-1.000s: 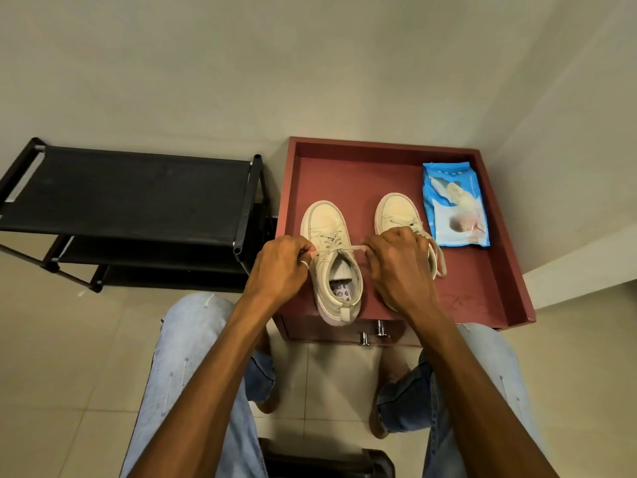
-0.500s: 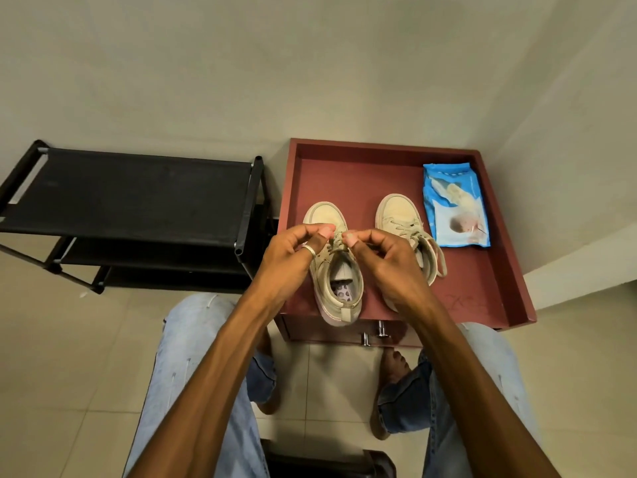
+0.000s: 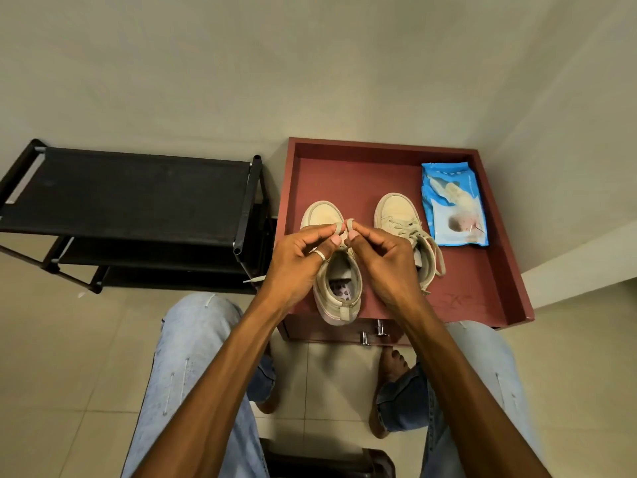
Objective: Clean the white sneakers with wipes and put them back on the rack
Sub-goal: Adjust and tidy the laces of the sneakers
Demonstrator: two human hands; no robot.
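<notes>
I look down on a dark red cabinet top (image 3: 344,177) with a raised rim, set in a corner of plain pale walls (image 3: 310,63) above beige floor tiles (image 3: 69,339). A black shoe rack (image 3: 138,191) stands just beside it on the left. Both sneakers sit on the red surface with their toes to the wall: the left sneaker (image 3: 339,294) near the front edge, and the right sneaker (image 3: 396,210) next to a blue wipes pack (image 3: 453,205). The left hand (image 3: 296,260) and right hand (image 3: 382,257) each pinch a loop of lace (image 3: 344,227) over the left sneaker, fingertips almost meeting. The hands hide its eyelets, so I cannot tell if a knot exists. A dark object (image 3: 327,460) is cut off at the bottom edge.
</notes>
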